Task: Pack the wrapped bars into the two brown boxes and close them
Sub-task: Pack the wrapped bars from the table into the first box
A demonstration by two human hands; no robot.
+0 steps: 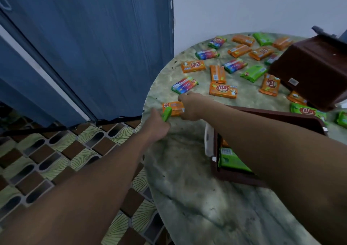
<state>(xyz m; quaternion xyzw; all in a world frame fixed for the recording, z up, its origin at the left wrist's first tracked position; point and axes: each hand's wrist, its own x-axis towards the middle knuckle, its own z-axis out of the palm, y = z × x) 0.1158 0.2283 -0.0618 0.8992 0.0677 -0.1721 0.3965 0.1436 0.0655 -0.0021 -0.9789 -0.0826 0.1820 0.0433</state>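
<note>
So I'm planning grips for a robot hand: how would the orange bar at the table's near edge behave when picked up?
The orange bar looks like a boxy block, so probably stiff, not floppy. Its wrapper looks glossy, so possibly slippery. The right hand spans it alone, suggesting it is light. Flat on the table, it shouldn't roll.

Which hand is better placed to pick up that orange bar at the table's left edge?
The right hand: its fingers already rest on the orange bar, while the left hand is closed around a green bar.
</note>
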